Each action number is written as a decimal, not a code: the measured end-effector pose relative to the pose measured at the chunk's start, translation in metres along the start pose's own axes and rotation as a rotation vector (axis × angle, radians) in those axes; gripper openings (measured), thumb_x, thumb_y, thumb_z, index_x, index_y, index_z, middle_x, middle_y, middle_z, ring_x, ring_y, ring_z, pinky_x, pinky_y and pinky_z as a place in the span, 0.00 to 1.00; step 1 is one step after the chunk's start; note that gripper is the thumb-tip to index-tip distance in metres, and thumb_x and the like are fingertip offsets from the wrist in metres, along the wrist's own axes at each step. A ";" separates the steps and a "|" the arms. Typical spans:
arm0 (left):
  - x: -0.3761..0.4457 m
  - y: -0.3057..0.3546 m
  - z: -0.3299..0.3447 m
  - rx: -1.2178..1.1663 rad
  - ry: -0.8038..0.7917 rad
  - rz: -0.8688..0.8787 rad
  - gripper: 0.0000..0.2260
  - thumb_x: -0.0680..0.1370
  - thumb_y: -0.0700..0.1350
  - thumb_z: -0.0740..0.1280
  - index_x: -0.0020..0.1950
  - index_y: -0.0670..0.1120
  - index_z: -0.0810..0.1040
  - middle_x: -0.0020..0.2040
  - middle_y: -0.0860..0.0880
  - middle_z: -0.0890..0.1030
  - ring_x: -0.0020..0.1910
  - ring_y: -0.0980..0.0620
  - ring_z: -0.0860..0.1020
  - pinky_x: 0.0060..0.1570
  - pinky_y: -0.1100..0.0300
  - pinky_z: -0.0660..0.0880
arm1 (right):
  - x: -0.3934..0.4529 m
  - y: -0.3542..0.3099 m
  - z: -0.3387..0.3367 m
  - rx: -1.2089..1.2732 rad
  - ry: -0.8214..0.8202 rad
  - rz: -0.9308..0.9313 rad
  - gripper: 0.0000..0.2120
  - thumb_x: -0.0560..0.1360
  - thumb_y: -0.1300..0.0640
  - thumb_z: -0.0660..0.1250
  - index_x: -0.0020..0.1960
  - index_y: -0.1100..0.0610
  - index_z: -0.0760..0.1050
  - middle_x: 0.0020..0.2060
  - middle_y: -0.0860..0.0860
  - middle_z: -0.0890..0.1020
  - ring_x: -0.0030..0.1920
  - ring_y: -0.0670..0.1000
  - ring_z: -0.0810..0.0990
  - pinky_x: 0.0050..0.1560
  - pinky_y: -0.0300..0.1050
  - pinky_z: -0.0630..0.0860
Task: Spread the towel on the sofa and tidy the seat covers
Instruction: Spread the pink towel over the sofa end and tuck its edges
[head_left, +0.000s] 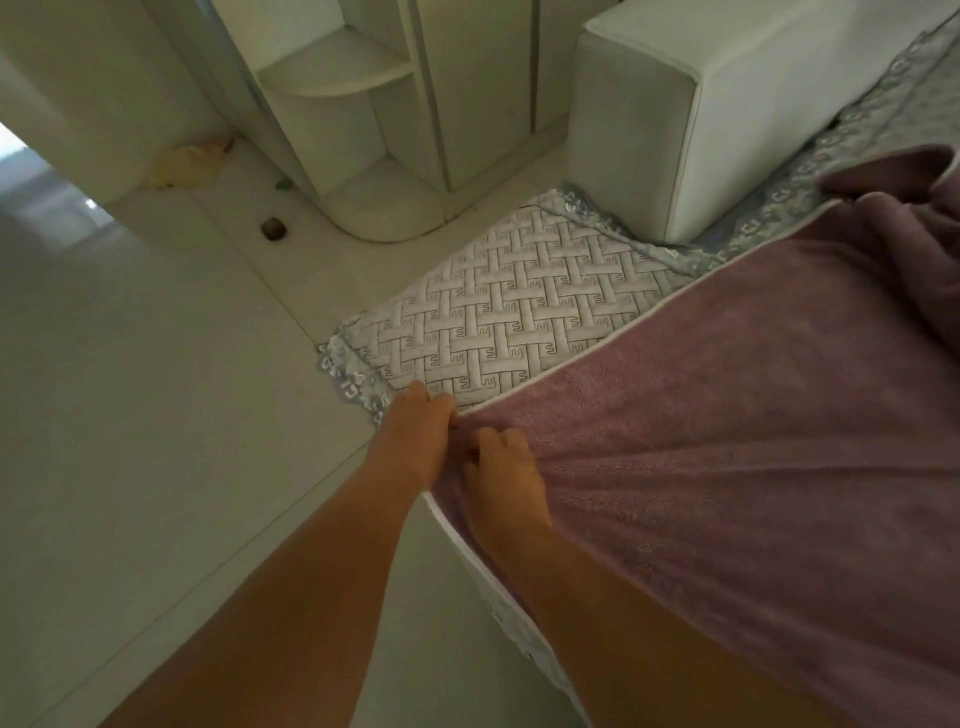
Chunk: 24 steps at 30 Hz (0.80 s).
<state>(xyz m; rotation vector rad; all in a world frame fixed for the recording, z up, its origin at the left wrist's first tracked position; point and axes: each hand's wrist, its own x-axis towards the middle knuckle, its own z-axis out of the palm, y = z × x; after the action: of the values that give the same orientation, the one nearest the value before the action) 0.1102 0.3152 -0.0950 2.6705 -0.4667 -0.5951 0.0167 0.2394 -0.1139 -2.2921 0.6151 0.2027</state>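
A mauve towel (727, 415) with a white hem lies over the sofa seat, filling the right half of the view; its far end is bunched at the upper right. Both hands meet at its near left corner by the seat's front edge. My left hand (415, 441) pinches the corner at the hem. My right hand (504, 478) grips the towel just beside it, and folds radiate from there. Beyond the hem a quilted white seat cover (509, 306) with a blue lace border stays uncovered.
The white sofa armrest (727, 114) rises behind the seat cover. A white corner shelf unit (353, 104) stands on the pale tiled floor (130, 389). A yellowish cloth (187, 163) and a small dark object (274, 228) lie on the floor at left.
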 end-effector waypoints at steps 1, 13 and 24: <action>0.002 0.001 0.002 0.038 0.010 0.007 0.06 0.77 0.40 0.59 0.48 0.42 0.75 0.55 0.40 0.73 0.53 0.40 0.73 0.50 0.49 0.73 | -0.002 0.003 0.003 -0.011 0.004 -0.051 0.14 0.75 0.62 0.64 0.60 0.54 0.70 0.58 0.53 0.69 0.54 0.52 0.71 0.55 0.44 0.74; -0.020 0.022 0.044 0.072 -0.051 -0.277 0.28 0.72 0.43 0.66 0.66 0.45 0.55 0.67 0.40 0.57 0.63 0.38 0.67 0.50 0.51 0.72 | 0.022 0.036 -0.039 -0.334 -0.038 -0.103 0.28 0.80 0.50 0.48 0.76 0.51 0.39 0.76 0.48 0.38 0.75 0.51 0.34 0.72 0.56 0.36; -0.031 0.123 0.028 0.008 0.035 -0.153 0.35 0.74 0.42 0.66 0.75 0.47 0.50 0.72 0.41 0.58 0.70 0.40 0.61 0.65 0.46 0.65 | -0.003 0.067 -0.139 -0.249 -0.050 -0.046 0.26 0.82 0.48 0.45 0.76 0.52 0.40 0.77 0.47 0.42 0.75 0.50 0.36 0.73 0.54 0.39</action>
<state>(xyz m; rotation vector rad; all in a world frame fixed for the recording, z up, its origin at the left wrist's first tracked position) 0.0418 0.2118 -0.0569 2.7369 -0.2573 -0.5896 -0.0236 0.1024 -0.0562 -2.5295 0.5361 0.3294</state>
